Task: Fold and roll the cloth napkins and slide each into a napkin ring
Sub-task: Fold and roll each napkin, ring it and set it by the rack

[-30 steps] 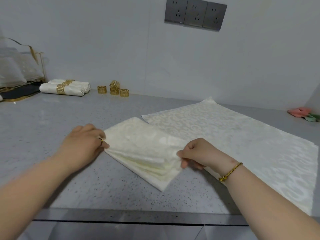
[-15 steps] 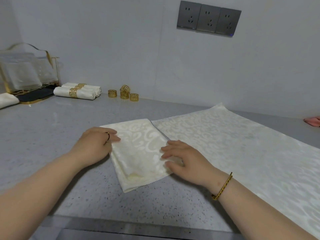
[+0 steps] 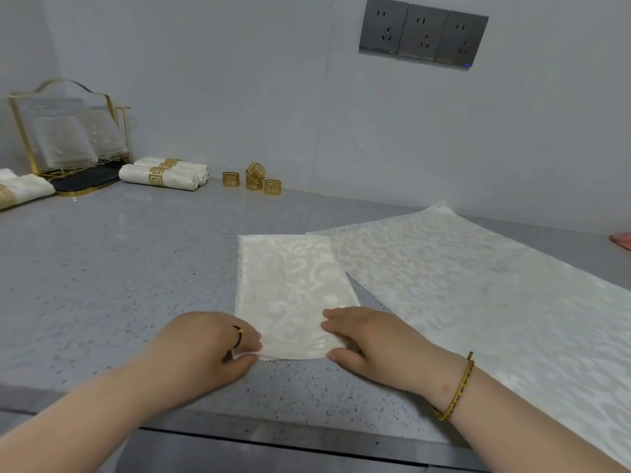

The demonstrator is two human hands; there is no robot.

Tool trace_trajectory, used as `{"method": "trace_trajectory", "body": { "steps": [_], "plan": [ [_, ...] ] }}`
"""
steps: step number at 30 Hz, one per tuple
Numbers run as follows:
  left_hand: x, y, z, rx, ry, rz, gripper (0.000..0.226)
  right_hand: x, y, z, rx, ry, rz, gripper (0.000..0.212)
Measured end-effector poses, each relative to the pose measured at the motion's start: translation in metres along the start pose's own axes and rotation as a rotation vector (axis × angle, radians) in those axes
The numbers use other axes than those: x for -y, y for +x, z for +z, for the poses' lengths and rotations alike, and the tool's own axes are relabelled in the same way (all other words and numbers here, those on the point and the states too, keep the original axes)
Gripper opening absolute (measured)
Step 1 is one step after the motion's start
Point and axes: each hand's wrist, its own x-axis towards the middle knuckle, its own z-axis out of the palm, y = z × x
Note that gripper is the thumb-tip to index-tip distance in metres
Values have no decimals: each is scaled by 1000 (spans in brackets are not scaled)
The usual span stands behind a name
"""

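A cream patterned napkin (image 3: pixel 290 288), folded into a narrow strip, lies on the grey counter (image 3: pixel 112 268) with its short end toward me. My left hand (image 3: pixel 208 346) pinches the near left corner of that end between thumb and fingers. My right hand (image 3: pixel 368 339) holds the near right corner, fingers on top and thumb at the edge. Several gold napkin rings (image 3: pixel 254 180) stand by the back wall. Two rolled napkins in gold rings (image 3: pixel 164 174) lie to their left.
A large cream cloth (image 3: pixel 495 285) is spread flat to the right, touching the folded napkin. A gold wire rack with glass plates (image 3: pixel 68 134) stands at the back left on a dark tray. Another ringed napkin (image 3: pixel 20 191) lies at the far left. Something pink (image 3: pixel 621 240) shows at the right edge.
The napkin was folded over from a wide diagonal shape into a narrow strip and turned end-on to me. Both hands moved down to its near corners.
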Motion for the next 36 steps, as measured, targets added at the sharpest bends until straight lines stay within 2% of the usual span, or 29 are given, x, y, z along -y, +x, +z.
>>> {"method": "trace_trajectory", "body": {
  "steps": [4,7,8,10,11,13,15,18,20,22,24,26,29,33,36],
  "plan": [
    [7,-7,3,-39,-52,-43,34,2,-14,3,-55,10,-26,52],
    [11,-8,4,-121,-279,-214,39,-3,-22,12,-118,53,25,78],
    [9,-8,3,-135,-315,-247,34,-2,-22,14,-162,74,46,77],
    [10,-6,1,-117,-312,-242,13,-8,-22,19,-301,70,44,47],
    [10,-6,0,-101,-312,-228,12,-11,-21,23,-397,80,48,37],
    [9,-3,-2,-100,-329,-226,13,-10,-18,19,-425,179,118,27],
    [10,-3,-2,-72,-354,-217,22,-11,-16,12,-355,320,212,19],
    [12,-2,-9,-28,-374,-206,56,-13,-7,4,-346,442,310,23],
    [16,3,-12,55,-357,-186,58,-16,0,2,-345,515,381,30],
    [19,14,-13,64,-338,-204,52,-20,5,0,-319,597,431,28],
    [25,25,-7,2,-414,-320,29,-23,10,-3,-297,678,465,25],
    [28,32,-2,-14,-505,-451,22,-25,15,-4,-294,731,483,20],
    [36,39,5,-16,-555,-546,24,-27,25,-3,-267,655,464,12],
    [43,48,9,-5,-499,-550,35,-27,35,7,-268,318,420,8],
    [38,49,9,-19,-417,-556,29,-27,34,9,-295,303,393,9]
  ]
}}
